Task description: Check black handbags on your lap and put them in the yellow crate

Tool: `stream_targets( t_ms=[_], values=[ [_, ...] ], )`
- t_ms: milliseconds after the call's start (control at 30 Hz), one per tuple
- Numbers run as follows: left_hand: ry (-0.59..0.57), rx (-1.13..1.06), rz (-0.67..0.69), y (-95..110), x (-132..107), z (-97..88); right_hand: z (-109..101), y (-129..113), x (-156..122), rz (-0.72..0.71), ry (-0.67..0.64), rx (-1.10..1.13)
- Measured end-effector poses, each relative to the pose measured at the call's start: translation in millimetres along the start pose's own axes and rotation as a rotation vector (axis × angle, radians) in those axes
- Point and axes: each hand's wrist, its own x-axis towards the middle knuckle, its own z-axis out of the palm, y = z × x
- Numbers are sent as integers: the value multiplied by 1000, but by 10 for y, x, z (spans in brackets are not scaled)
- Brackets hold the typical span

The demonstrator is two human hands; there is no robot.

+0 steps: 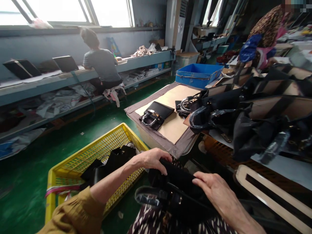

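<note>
A black handbag (192, 198) rests on my lap, its handle wrapped in clear plastic and small gold-coloured fittings on its front. My left hand (154, 160) grips the bag's upper edge on the left, thumb on the near side and fingers over the far side. On the right, my right hand (212, 185) pinches the same edge between thumb and fingers. The bag's inside and its lower part are dark and hard to make out.
A yellow plastic crate (97, 148) with black bags stands at my left. Ahead, another black handbag (159, 113) lies on a cloth-edged board (180, 126). Many black bags (219, 97) crowd the right, near a blue bin (197, 73). One person (101, 63) sits at a bench; another (265, 32) bends over.
</note>
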Motion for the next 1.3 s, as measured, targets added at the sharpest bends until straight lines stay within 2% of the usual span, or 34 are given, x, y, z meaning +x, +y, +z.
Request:
stream_targets(
  t_ms=[133, 367, 500, 733, 867, 1100, 1300],
  values=[
    [49, -76, 9, -120, -2, 102, 3, 24, 11, 16, -7, 27],
    [81, -98, 83, -27, -2, 80, -3, 8, 59, 20, -62, 49],
    [75, -42, 42, 11, 51, 63, 1, -6, 71, 32, -86, 25],
    [13, -2, 119, 1, 185, 42, -32, -55, 81, 28, -81, -11],
    [10, -13, 119, -18, 213, 47, -45, -76, 97, 30, -78, -17],
    [-26, -33, 139, -46, 239, 40, -34, -61, 131, -5, -65, 20],
    [-6, -21, 167, -133, 310, 84, -98, -39, 172, 24, -123, 96]
  ],
)
